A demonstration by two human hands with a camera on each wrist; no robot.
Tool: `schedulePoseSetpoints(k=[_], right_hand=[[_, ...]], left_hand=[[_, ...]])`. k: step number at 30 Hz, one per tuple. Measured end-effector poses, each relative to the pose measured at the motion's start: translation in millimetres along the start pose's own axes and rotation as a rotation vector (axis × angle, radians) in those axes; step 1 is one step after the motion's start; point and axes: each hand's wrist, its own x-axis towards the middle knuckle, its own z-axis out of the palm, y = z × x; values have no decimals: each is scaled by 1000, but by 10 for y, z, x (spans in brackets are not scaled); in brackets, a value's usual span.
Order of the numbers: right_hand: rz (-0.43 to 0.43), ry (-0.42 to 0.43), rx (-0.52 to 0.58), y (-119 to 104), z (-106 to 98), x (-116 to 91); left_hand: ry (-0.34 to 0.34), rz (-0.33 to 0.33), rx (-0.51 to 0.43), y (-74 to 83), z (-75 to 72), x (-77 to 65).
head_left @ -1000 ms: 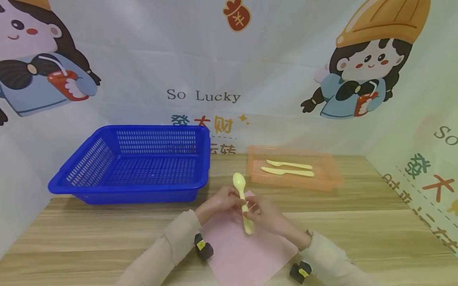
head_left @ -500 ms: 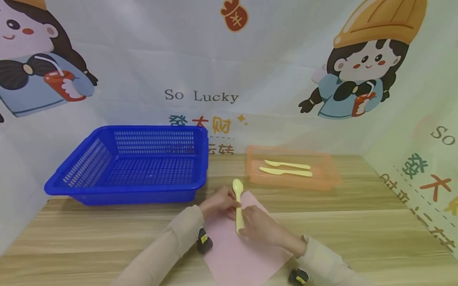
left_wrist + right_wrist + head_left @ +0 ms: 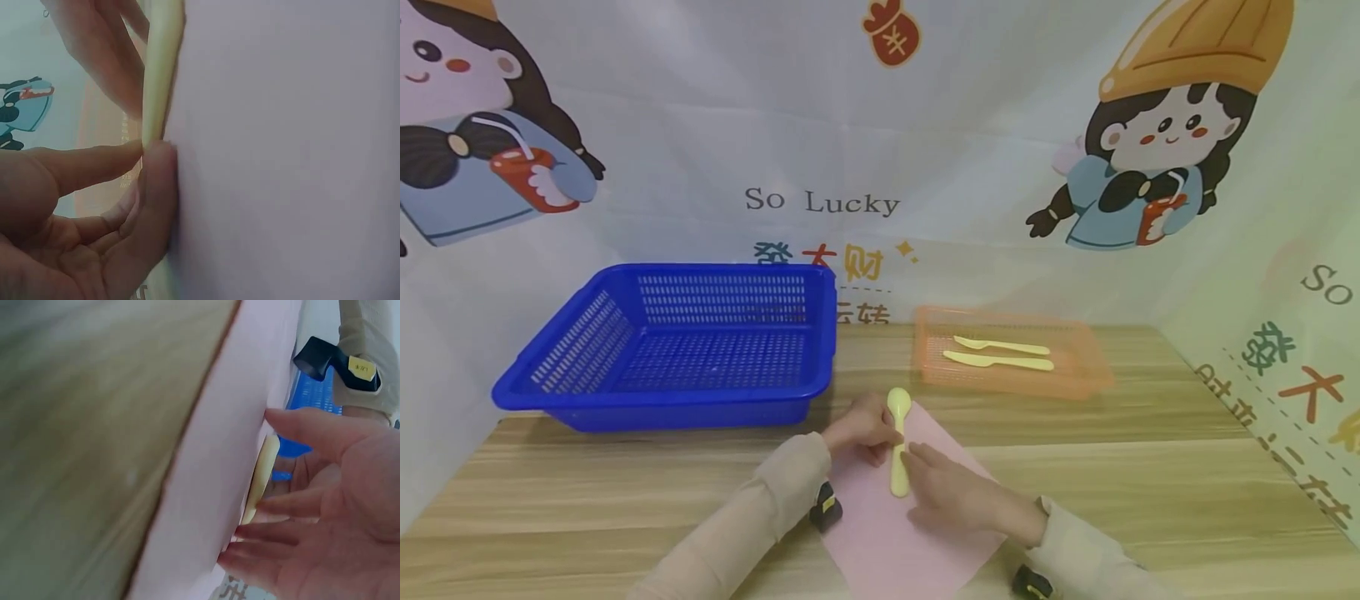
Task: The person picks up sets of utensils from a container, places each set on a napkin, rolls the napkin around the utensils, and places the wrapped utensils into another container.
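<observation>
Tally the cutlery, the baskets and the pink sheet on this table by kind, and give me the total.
Spoons: 1
Knives: 2
Baskets: 2
Pink sheets: 1
Total: 6

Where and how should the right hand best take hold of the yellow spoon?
Probably the handle, towards its near end, from the right: the yellow spoon points its bowl away, and the left hand pinches it further up.
</observation>
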Motion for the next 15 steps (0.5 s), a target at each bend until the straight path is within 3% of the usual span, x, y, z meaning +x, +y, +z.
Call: schedulePoseSetpoints(k=[8, 10, 15], right_hand=[[-93, -13, -47, 114, -14, -96], [-98, -22, -37, 124, -15, -111], [-91, -38, -1, 120, -12, -121]], left_hand=[[-59, 19, 47, 15, 45, -55], [-47, 32, 72, 21, 63, -63], [34, 79, 244, 45, 90, -75]])
